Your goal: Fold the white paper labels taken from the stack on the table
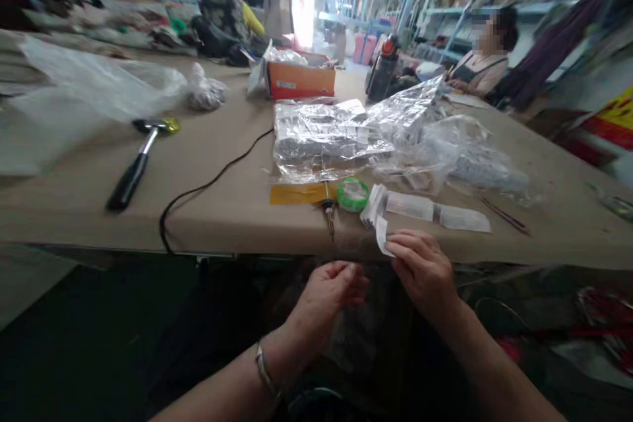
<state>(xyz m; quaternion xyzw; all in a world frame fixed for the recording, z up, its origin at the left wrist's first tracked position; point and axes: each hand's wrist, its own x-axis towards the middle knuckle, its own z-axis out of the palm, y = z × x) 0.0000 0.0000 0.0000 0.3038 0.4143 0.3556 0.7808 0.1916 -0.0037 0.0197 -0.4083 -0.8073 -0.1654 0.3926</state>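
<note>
On the left of the table (74, 211) I see a hammer (129, 181), then a black cord (212, 179) that bends up to a shiny clear bag (306, 145). Next is the left hand (324, 290), in front of the table's edge with its fingers curled in, and I can't tell if it holds anything; near it are a thin pointy tool (329, 209) and a green roll (353, 194). Then comes a white strip (382, 236) at the table's front edge, its end pinched in the right hand (426, 270), with white labels (410, 206) behind that hand and a thin red stick (506, 216) farther right.
</note>
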